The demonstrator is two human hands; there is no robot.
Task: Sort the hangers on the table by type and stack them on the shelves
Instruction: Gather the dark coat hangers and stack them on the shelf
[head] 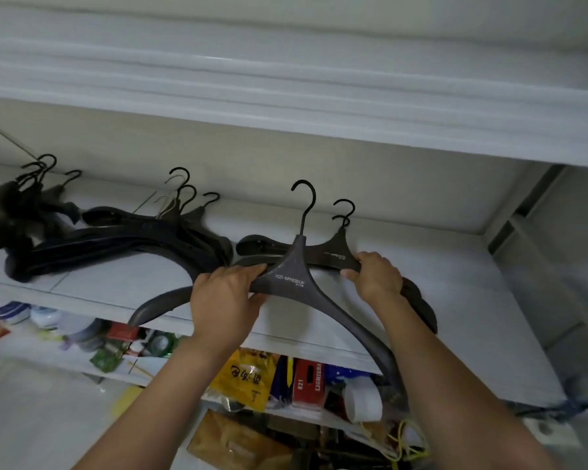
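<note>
A wide dark grey hanger (291, 273) with white lettering and a black hook hangs over the front edge of the white shelf (123, 283). My left hand (224, 296) grips its left shoulder near the neck. My right hand (377, 276) holds the right arm of a second dark hanger (336, 254) that lies flat on the shelf just behind. A middle pile of dark hangers (133, 242) sits further left. Another heap of hangers (24, 205) lies at the shelf's far left.
Another white shelf (286, 106) runs overhead. Below the hanger shelf, a lower shelf holds a yellow bag (248, 378), a red box (308, 381), a white cup (364, 401) and other clutter. A wall corner (523, 232) closes the right side.
</note>
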